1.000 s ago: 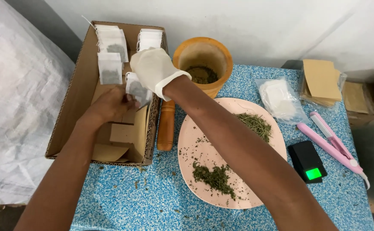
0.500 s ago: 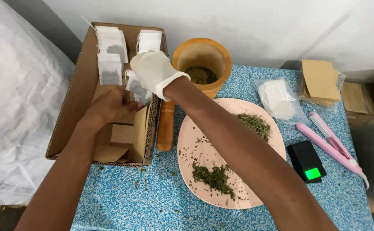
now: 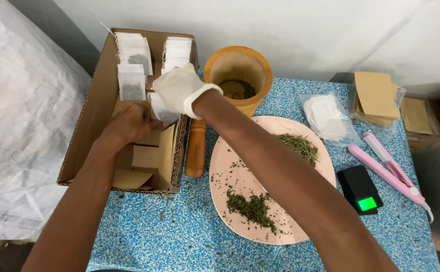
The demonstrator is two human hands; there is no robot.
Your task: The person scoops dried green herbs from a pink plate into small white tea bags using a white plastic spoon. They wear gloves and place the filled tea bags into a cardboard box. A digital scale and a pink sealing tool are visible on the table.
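Filled tea bag [image 3: 160,107], small, white, dark herb showing through: held low inside the cardboard box [image 3: 86,128], near its right wall, pinched between both hands. Right hand [image 3: 179,89], in a white glove, is curled over the bag's upper edge, fingers closed on it. Left hand [image 3: 128,123], bare, has its fingertips closed on the bag's left side; how firm the grip is, cannot tell.

Progress, as a judgement: several filled bags already stand in rows at the far end of the box [image 3: 134,55], so a good share of packing looks done. This bag is in the box but not yet set down among them. Loose herb remains on the pink plate [image 3: 230,166], in two heaps, and more sits in the wooden mortar [image 3: 237,75]; a packet of empty bags [image 3: 328,116] lies beyond the plate. Much is left to fill.

Against the frame a second earlier: both hands have shifted slightly, the left hand edging closer under the glove, so less of the bag shows. Plate, mortar, pestle [image 3: 195,146], pink sealer [image 3: 388,168] and black scale [image 3: 362,190] keep their places.
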